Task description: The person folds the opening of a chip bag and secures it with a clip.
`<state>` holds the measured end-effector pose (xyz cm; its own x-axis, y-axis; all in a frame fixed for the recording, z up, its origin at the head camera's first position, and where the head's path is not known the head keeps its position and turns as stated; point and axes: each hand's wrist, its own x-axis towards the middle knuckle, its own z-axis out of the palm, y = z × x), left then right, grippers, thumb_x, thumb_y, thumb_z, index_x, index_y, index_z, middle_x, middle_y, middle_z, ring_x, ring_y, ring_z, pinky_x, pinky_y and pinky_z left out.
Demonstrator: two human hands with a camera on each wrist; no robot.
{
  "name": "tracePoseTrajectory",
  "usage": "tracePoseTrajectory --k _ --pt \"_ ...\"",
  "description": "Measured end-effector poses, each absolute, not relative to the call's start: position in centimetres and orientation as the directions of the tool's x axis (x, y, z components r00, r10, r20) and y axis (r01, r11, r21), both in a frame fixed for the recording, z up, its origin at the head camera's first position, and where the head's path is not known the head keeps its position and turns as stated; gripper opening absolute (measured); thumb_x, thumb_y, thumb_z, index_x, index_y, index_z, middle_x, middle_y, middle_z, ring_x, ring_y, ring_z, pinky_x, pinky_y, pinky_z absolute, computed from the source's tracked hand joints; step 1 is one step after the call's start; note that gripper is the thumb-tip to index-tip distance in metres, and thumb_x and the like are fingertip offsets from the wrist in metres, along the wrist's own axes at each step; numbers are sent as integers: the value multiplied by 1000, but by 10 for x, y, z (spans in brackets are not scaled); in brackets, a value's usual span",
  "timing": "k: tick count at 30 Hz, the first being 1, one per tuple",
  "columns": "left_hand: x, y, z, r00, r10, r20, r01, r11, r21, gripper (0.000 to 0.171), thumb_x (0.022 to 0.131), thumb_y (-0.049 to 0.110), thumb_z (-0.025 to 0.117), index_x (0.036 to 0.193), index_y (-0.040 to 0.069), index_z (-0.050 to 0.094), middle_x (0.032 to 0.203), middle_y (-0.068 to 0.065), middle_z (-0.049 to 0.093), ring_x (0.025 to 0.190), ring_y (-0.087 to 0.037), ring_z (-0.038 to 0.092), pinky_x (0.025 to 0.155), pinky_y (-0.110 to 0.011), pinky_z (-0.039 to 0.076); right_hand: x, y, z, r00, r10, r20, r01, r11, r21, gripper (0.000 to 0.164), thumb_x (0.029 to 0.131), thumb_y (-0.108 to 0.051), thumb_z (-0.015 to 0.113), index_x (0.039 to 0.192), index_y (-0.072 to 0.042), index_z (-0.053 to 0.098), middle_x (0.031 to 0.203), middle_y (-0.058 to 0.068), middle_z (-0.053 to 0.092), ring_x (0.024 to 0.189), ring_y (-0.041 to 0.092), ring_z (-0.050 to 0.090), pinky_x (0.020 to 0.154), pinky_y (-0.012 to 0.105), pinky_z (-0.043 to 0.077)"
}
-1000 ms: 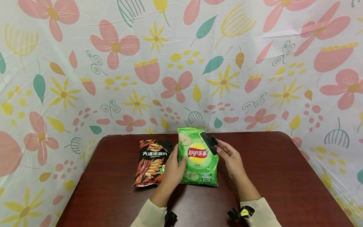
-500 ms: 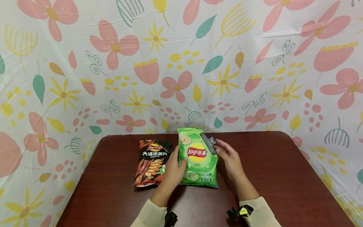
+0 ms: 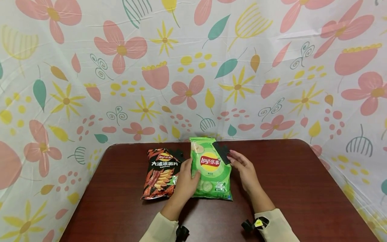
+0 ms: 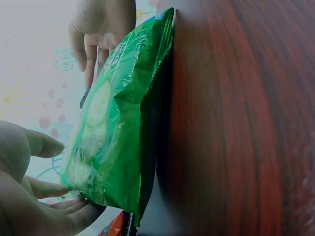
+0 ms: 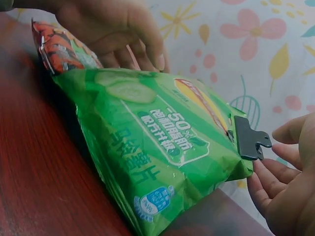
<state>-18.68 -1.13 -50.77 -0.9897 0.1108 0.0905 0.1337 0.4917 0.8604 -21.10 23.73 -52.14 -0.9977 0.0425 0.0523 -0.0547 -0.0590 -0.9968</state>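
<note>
In the head view, a green bag of Lay's chips (image 3: 208, 168) stands propped up on the table in front of me. My left hand (image 3: 185, 183) grips its left side, with the thumb over the front and the fingers behind the edge. A black bag clip (image 3: 222, 153) sits slantwise across the bag's upper right corner. My right hand (image 3: 246, 171) is at the clip, its thumb and fingertips right at the handle end. The right wrist view shows the clip (image 5: 248, 137) clamped on the corner of the bag (image 5: 133, 128), with the thumb close by the handle.
A black and red bag of Lay's chips (image 3: 159, 174) lies just left of the green one, partly behind my left hand. Another black clip (image 3: 178, 154) is at its upper right corner. The dark red table (image 3: 302, 188) ends at a flowered cloth backdrop (image 3: 187, 84).
The clip on the green bag has tilted slightly, its light face turning dark again. My left hand's thumb has shifted a little. The right hand stays at the clip; the black bag has not moved.
</note>
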Motion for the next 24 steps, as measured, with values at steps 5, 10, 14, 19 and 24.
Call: tracePoseTrajectory --k 5,10,14,19,24 --pt "-186 -11 -510 -989 136 57 118 495 861 64 103 27 56 158 6 32 162 -19 31 141 -39 45 111 -57 42 -213 239 -528 -999 37 -11 9 -64 -998 45 106 -14 51 150 -4 48 156 17 44 117 0 63 93 18 52" --pt "-186 -12 -512 -985 167 31 112 499 859 66 102 28 56 159 6 30 164 -19 28 146 -39 39 115 -58 37 -215 242 -535 -999 23 -46 44 -91 -995 45 107 -16 50 150 -3 47 157 18 43 116 -1 64 95 17 52" --pt "-185 -11 -513 -983 185 8 100 497 862 67 103 31 55 160 8 28 165 -18 25 147 -40 37 116 -60 35 -216 243 -537 -999 -7 -44 44 -88 -995 47 107 -18 50 151 -1 45 159 16 40 119 -1 63 97 16 51" --pt "-185 -9 -515 -980 197 3 108 523 845 69 103 33 54 161 7 26 166 -20 23 147 -43 36 116 -61 35 -216 244 -538 -998 -39 -46 49 -58 -997 49 108 -22 50 153 -3 43 160 14 39 123 0 60 102 20 49" --pt "-185 -7 -518 -979 203 -6 110 556 824 72 102 34 54 160 5 25 166 -23 22 148 -44 34 117 -60 33 -216 246 -541 -998 -48 -36 39 -50 -998 50 108 -21 49 153 -1 41 160 16 39 124 -1 60 103 21 49"
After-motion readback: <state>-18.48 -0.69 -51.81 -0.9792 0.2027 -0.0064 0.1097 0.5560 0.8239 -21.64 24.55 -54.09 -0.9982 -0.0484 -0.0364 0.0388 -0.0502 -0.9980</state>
